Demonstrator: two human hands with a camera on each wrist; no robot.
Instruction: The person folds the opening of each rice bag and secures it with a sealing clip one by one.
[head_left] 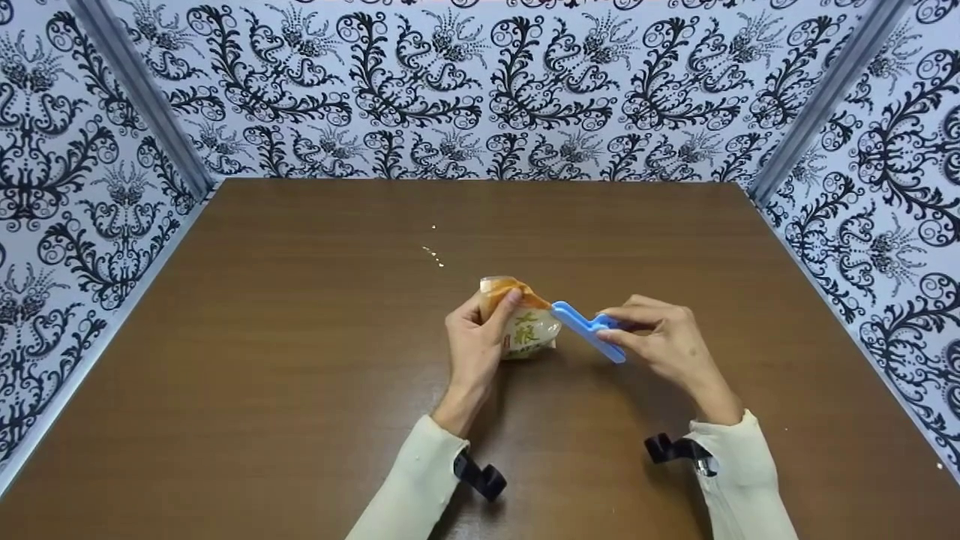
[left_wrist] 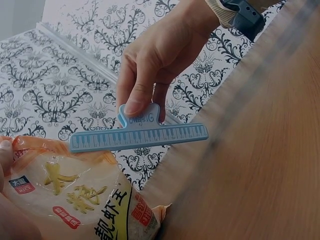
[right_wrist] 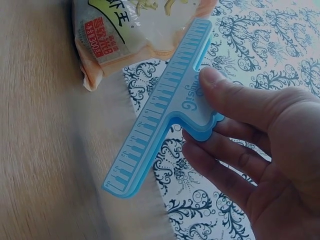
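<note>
My left hand [head_left: 478, 341] grips the gathered orange top of a printed plastic food bag [head_left: 529, 334], thumb on the near side. The bag has a clear and orange wrapper with yellow-green lettering. In my right hand [head_left: 664, 341] a light blue bag clip [head_left: 589, 332] is pinched by its handle between thumb and fingers. Piano keys are printed along the clip's long bar [left_wrist: 140, 137]. One end of the bar overlaps the bag's upper edge in both wrist views; whether it bites on the plastic I cannot tell. The bar's other end sticks out past the bag.
Beneath the hands lies a brown wooden table [head_left: 300, 360]. Small pale crumbs [head_left: 435, 257] are scattered beyond the bag. Patterned black-and-white walls [head_left: 480, 82] close off the back and both sides. Black wrist cameras [head_left: 480, 476] are strapped at both cuffs.
</note>
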